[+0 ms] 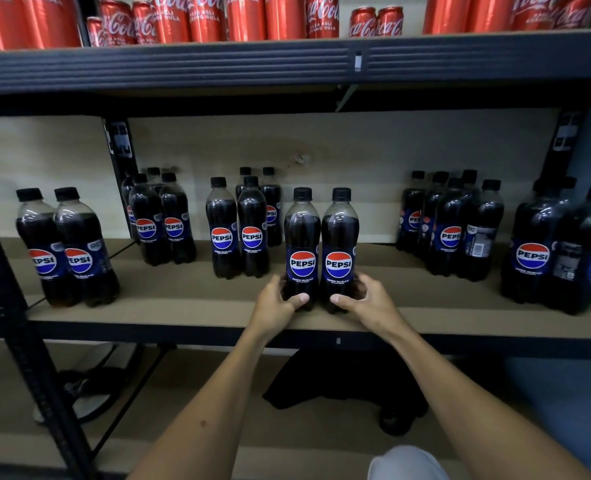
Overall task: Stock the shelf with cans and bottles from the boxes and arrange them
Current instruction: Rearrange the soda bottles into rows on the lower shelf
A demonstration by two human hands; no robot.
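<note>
Both hands' grips curl round two upright cola-filled Pepsi bottles: left hand (276, 303), right hand (367, 299).

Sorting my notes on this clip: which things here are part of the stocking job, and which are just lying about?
Job: two Pepsi bottles gripped by left hand and right hand; shelf; Coke cans.
Lying about: black bundle; fan on the floor.
</note>
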